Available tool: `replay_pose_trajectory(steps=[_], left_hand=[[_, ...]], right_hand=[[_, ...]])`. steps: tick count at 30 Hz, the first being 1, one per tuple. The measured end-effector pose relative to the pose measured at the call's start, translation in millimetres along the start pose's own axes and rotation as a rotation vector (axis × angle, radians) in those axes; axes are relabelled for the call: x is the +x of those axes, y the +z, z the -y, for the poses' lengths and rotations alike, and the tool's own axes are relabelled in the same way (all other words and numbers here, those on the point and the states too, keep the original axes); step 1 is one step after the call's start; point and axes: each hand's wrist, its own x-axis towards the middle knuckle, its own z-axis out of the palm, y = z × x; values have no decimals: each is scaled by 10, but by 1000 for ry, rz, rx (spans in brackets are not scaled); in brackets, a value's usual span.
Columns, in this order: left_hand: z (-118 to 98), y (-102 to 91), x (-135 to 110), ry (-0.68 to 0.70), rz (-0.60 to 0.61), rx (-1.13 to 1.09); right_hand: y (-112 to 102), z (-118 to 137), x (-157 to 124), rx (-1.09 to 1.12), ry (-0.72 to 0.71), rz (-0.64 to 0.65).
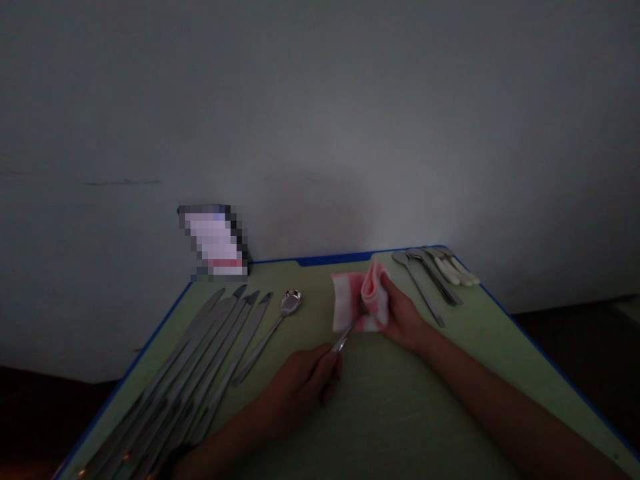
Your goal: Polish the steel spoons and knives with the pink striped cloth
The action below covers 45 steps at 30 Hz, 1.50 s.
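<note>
My left hand [311,381] is closed round the handle of a metal utensil [344,339]. Its far end goes into a pink and white cloth [349,297], so I cannot see whether it is a spoon or something else. My right hand [403,312] grips the folded cloth around that hidden end, above the middle of the table. A single spoon [290,303] lies to the left of my hands, its bowl pointing away from me. Beside it, several table knives [215,353] lie in a slanting row, partly behind my left forearm.
At the back right of the pale green table [400,413] lie a spoon [423,293], more metal cutlery [440,280] and several white-handled pieces [453,270]. A phone [215,240], its screen blurred, leans against the grey wall [320,120] at the back left.
</note>
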Motion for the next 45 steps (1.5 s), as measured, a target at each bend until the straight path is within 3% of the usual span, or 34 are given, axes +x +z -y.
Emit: replay_pose_trajectory(steps=[7, 14, 19, 24, 45], left_hand=[[-11, -11, 8, -43, -2, -114], [29, 15, 7, -20, -71, -82], [23, 25, 10, -15, -22, -28], [32, 42, 0, -2, -39, 41], [30, 35, -13, 35, -3, 86]], right_hand=[[-117, 68, -1, 23, -37, 64], [-100, 21, 12, -61, 67, 27], [-71, -55, -10, -272, -9, -62], [-91, -70, -31, -405, -30, 19], [-79, -49, -42, -404, -17, 18]])
